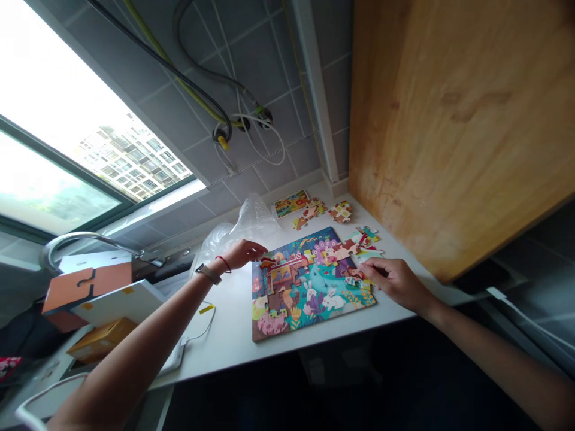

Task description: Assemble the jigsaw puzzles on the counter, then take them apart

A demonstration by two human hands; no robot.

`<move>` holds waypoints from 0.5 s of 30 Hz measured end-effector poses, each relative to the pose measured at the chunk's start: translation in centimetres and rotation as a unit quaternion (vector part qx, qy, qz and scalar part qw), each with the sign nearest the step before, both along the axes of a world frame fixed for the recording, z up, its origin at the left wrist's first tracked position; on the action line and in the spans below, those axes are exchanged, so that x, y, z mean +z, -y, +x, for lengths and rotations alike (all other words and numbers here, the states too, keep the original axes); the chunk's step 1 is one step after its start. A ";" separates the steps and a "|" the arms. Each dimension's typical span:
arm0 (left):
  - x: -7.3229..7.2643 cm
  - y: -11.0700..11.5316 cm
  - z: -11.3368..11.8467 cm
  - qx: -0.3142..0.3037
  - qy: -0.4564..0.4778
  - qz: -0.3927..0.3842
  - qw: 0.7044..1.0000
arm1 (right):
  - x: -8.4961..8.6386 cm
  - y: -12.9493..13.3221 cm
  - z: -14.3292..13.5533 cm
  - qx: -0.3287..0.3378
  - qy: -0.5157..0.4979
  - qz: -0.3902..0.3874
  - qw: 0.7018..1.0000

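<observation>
A colourful jigsaw puzzle (314,284) lies on the white counter, with rabbits along its lower part and several pieces resting loosely on it. My left hand (240,254) reaches over its upper left corner, fingers stretched out, close to a reddish-brown piece (268,263). At the right edge, my right hand (398,280) is closed in a pinch on a puzzle piece (354,273), mostly covered by the fingertips. Loose puzzle pieces (369,235) lie just beyond the right hand. Further back are more loose pieces (341,211) and a small picture card (291,204).
Crumpled clear plastic (251,220) lies behind the puzzle. To the left stand an orange box (85,287), a brown carton (102,339) and a curved tap (85,236). A wooden panel (449,131) borders the right side. Hoses and cables (193,90) hang on the tiled wall.
</observation>
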State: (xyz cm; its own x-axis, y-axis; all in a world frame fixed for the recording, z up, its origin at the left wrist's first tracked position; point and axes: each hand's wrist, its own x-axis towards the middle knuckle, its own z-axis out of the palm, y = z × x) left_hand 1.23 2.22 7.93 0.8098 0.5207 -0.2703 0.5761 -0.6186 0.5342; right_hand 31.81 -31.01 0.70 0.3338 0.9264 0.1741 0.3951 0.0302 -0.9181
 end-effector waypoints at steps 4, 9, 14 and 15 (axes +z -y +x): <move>-1.1 -0.1 -1.3 0.034 0.031 -0.031 0.998 | 0.1 0.0 0.3 -0.007 -0.008 -0.009 1.000; -2.5 0.0 -1.8 0.063 0.101 -0.066 0.991 | -0.3 -0.3 0.5 -0.047 -0.035 -0.017 0.998; -3.6 1.8 -2.5 0.083 0.191 -0.042 0.977 | -1.4 -0.8 1.0 -0.138 -0.122 0.042 0.982; -3.8 2.3 -2.6 0.085 0.217 -0.027 0.972 | -1.5 -0.9 1.1 -0.166 -0.148 0.067 0.973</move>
